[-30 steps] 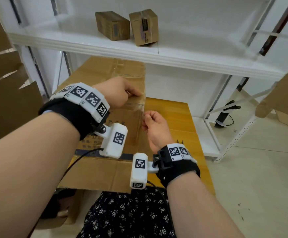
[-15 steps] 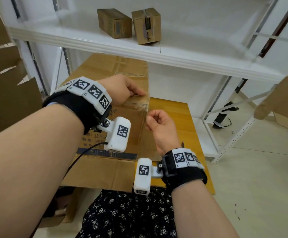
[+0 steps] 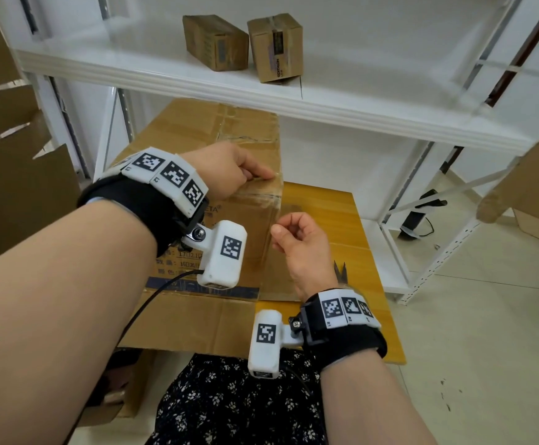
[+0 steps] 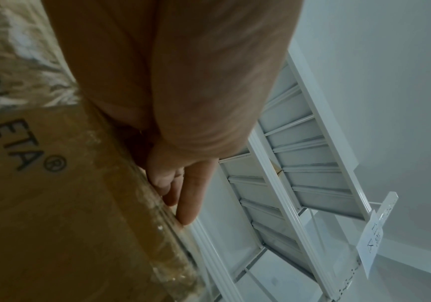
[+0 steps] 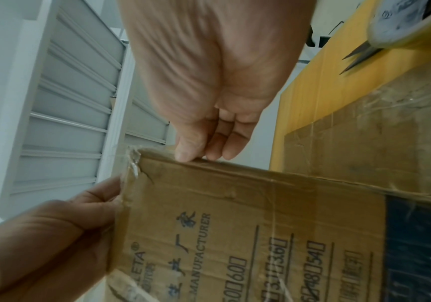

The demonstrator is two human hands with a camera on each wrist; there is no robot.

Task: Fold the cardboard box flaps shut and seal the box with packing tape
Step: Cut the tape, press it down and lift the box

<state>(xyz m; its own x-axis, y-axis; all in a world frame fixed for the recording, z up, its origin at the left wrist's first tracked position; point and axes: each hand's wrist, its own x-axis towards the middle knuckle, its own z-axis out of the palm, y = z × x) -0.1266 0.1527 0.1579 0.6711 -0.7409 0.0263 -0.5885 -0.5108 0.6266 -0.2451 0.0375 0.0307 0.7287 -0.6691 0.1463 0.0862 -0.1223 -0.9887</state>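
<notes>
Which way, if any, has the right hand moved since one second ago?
Cannot tell. The right hand sits beside the cardboard box's right edge as before; the camera itself shifted, so any small drift is uncertain.

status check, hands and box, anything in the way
Left hand pinches the box at its top corner. Right hand fingers on the box's side edge. Scissors lie behind right wrist.

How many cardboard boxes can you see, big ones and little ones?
Big box on the table, held by both hands: 1
Little boxes on the white shelf, one beside the other: 2
Total: 3
More cardboard shows at the picture edges, but it is cut off, so not counted.
</notes>
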